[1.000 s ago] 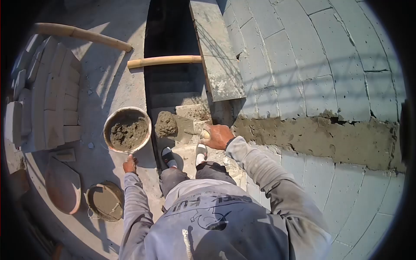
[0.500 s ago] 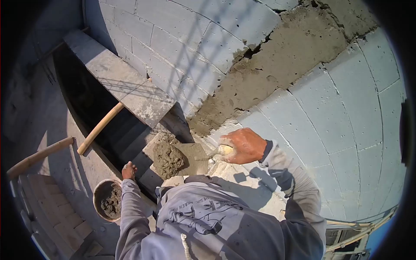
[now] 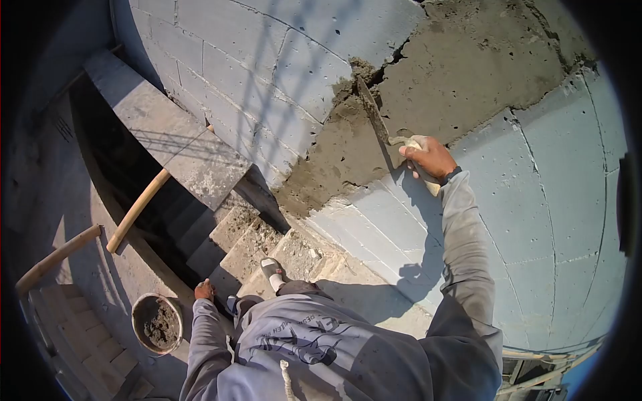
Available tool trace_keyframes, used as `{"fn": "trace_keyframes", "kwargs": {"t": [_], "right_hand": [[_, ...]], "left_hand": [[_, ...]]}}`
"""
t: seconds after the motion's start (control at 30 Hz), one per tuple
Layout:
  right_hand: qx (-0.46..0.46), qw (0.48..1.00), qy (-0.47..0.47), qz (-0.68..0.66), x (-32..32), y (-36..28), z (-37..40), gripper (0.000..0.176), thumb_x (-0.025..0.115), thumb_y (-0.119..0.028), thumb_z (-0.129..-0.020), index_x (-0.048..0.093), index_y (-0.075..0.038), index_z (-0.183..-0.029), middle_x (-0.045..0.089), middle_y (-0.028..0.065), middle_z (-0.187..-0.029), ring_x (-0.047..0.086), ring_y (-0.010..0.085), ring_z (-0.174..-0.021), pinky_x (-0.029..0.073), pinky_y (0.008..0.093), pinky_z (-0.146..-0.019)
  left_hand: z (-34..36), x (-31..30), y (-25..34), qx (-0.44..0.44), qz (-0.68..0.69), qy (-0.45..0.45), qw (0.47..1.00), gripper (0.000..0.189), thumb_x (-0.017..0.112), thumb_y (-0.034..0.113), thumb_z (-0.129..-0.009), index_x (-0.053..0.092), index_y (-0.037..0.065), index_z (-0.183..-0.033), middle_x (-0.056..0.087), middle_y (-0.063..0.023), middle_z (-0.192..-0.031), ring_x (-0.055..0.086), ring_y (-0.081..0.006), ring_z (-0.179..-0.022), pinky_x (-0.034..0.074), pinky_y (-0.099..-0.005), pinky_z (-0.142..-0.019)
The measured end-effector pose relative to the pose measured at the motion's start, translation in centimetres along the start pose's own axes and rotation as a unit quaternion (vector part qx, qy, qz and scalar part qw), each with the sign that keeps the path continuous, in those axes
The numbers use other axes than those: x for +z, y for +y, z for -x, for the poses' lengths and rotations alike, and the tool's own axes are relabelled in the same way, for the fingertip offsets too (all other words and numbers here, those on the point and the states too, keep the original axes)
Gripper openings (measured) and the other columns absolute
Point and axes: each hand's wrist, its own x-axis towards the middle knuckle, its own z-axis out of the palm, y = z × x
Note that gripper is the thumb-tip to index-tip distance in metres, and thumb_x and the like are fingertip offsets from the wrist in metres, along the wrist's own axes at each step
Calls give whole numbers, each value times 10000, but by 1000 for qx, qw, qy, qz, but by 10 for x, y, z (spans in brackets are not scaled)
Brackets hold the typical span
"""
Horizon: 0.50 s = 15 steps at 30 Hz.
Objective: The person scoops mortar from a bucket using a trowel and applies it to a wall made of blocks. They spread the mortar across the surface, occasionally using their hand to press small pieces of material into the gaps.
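Note:
My right hand (image 3: 430,159) grips the pale handle of a trowel (image 3: 373,112). The blade is on edge against a wide grey mortar strip (image 3: 468,63) on the block wall (image 3: 221,47). Around its tip, a clump of fresh mortar (image 3: 361,69) sits at the gap along the strip's upper edge. Low on the left, my left hand (image 3: 205,290) has its fingers curled, with nothing visible in them. It is beside the edge of the stairwell, close to a bucket (image 3: 175,311) of mortar.
Concrete steps (image 3: 251,250) strewn with rubble lie below me, beside a dark stairwell opening (image 3: 127,157). A board (image 3: 167,134) spans the opening, near a wooden pole (image 3: 138,210). Another pole (image 3: 59,259) and stacked blocks (image 3: 80,327) stand at left.
My right hand has moved up and right to the wall, turning the trowel on edge. The mortar lump is off the blade, and fresh mortar appears at the gap. My left hand stays low.

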Motion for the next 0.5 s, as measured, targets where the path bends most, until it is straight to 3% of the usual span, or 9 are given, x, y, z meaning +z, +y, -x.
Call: {"fn": "trace_keyframes", "kwargs": {"t": [0.03,0.1,0.13,0.17,0.23,0.27,0.33,0.5], "right_hand": [[2,1000,-1,-3,1,5,-2,289,628,-297,-812,550,-19,-801,548,41,-624,529,129,-485,416,273,-469],[-70,984,69,151,3,12,-6,326,655,-319,-783,570,-5,-805,567,61,-644,569,167,-577,449,324,-555],[-121,965,120,199,6,15,-4,359,684,-335,-754,584,4,-818,610,124,-690,611,262,-665,461,377,-637],[-125,964,120,202,7,11,-2,359,684,-335,-754,584,4,-818,610,124,-690,611,262,-665,461,377,-637],[-119,915,181,341,9,0,9,371,698,-339,-741,592,6,-830,627,196,-739,616,350,-698,468,401,-646],[-122,918,184,330,9,-6,14,367,703,-328,-734,578,0,-840,619,229,-752,594,405,-726,467,431,-650],[-131,909,196,343,10,-9,22,357,699,-321,-737,567,-6,-843,617,217,-739,597,397,-714,465,436,-643],[-170,872,203,411,35,-29,52,334,690,-307,-743,540,-25,-842,607,190,-725,597,377,-695,457,436,-618]], "left_hand": [[-3,4,-2,0,-3,1,1000,320,556,282,-897,596,-33,-936,583,-101,-712,559,-201,-585,476,-333,-524],[-3,22,0,13,24,-9,1000,319,554,277,-899,598,-36,-936,587,-115,-727,568,-211,-608,485,-349,-528],[-37,29,-25,53,33,-33,998,358,540,370,-880,561,33,-1001,608,-105,-772,612,-244,-623,382,-321,-465],[-33,39,-20,53,38,-32,997,358,540,370,-880,561,33,-1001,608,-105,-772,612,-244,-623,382,-321,-465],[-11,65,3,8,43,-31,999,362,547,354,-875,572,35,-1045,629,-104,-803,625,-239,-659,385,-319,-472],[-1,76,12,8,44,-30,999,362,547,354,-875,572,35,-1045,629,-104,-803,625,-239,-659,385,-319,-472],[18,91,24,18,60,-55,997,287,568,259,-890,605,-25,-902,579,-90,-678,552,-203,-564,462,-338,-517],[42,93,27,-9,39,-45,998,278,592,252,-872,609,-23,-844,598,-102,-686,558,-201,-564,451,-350,-505]]}}
